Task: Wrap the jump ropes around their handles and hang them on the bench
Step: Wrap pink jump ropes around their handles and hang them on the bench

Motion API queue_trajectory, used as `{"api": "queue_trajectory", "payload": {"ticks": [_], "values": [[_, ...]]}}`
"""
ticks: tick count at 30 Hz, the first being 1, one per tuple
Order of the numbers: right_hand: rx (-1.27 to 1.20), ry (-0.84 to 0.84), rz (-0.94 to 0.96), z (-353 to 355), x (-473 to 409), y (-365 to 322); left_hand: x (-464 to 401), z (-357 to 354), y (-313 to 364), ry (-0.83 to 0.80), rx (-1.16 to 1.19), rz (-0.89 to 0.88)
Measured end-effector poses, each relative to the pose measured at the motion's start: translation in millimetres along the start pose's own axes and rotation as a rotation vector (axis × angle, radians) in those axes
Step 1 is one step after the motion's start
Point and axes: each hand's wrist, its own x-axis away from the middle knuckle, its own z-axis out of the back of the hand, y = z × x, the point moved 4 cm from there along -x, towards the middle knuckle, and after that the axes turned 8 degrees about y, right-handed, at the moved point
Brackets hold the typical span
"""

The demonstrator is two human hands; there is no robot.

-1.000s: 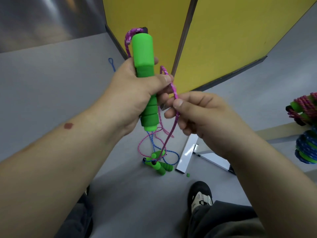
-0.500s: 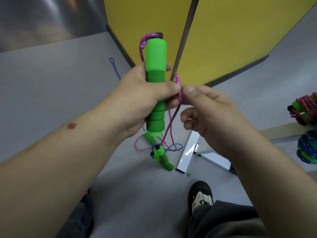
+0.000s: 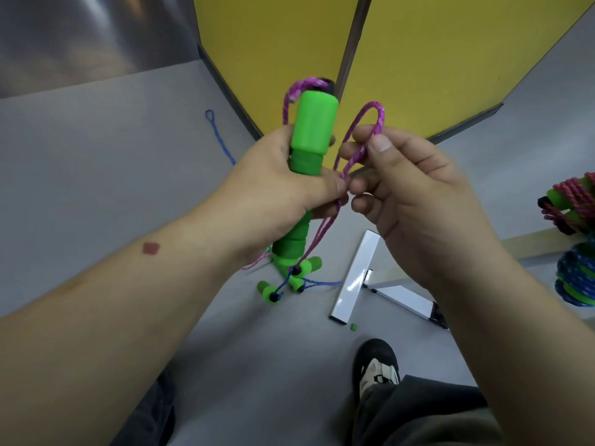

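Head camera looks down on both hands at chest height: the left hand point(image 3: 277, 185) grips the green handle point(image 3: 314, 130) upright, fingers wrapped around its middle. The pink rope point(image 3: 375, 119) arches in a loop just beside the handle, and the right hand point(image 3: 415, 201) pinches that loop between thumb and forefinger. Down on the grey floor point(image 3: 96, 162), more green handles point(image 3: 291, 278) lie tangled with a blue rope point(image 3: 222, 140). At the right edge, a pink wrapped bundle point(image 3: 571, 202) sits above a blue wrapped bundle point(image 3: 578, 278). Yellow panels point(image 3: 450, 53) stand behind.
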Motion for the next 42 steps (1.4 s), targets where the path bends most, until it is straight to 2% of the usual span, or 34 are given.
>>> {"api": "queue_trajectory", "payload": {"ticks": [2,5,8,11,15,17,19,22,26,28,31,34,37,39,42], "values": [[0.067,-0.016,-0.043,0.8,0.7,4.7,-2.3,2.9,5.5,0.052,0.128,0.007],[0.239,-0.136,-0.101,-2.4,4.4,15.1,-4.7,6.1,14.3,0.089,0.289,0.013],[0.35,-0.166,-0.035,-6.2,5.9,16.8,-7.1,12.8,17.3,0.151,0.303,-0.011],[0.199,-0.11,0.053,-5.7,3.7,7.4,-7.6,15.1,14.8,0.145,0.187,-0.014],[-0.027,-0.053,0.063,-3.1,1.9,-4.0,-0.3,3.3,4.9,-0.068,-0.085,0.009],[-0.045,-0.041,0.063,-2.9,1.1,-6.7,2.8,-1.1,3.6,-0.081,-0.126,-0.023],[-0.028,-0.029,0.06,-1.3,-0.7,-5.8,2.4,-0.7,6.5,-0.023,-0.054,-0.042],[0.06,-0.051,0.006,0.7,-2.1,2.1,0.2,1.4,14.7,0.047,0.172,-0.006],[0.266,-0.209,-0.056,-3.7,4.2,12.4,-1.5,5.3,23.3,0.085,0.36,0.026],[0.33,-0.21,-0.002,-6.4,5.4,12.1,-3.4,9.7,24.2,0.114,0.355,0.011],[0.199,-0.146,0.057,-5.3,3.2,6.8,-5.3,15.0,23.3,0.125,0.247,-0.015],[0.028,-0.106,0.075,-2.8,0.0,0.2,-1.7,9.6,18.1,-0.023,0.055,0.004],[0.019,-0.091,0.097,-3.0,-0.8,-3.1,0.5,3.7,13.0,-0.111,-0.11,-0.051],[0.033,-0.069,0.083,-2.2,-0.8,-1.2,-0.1,3.6,14.4,-0.071,-0.107,-0.081],[0.107,-0.051,0.027,0.4,-1.2,6.2,-0.5,6.0,19.4,0.006,0.098,-0.036]]}}
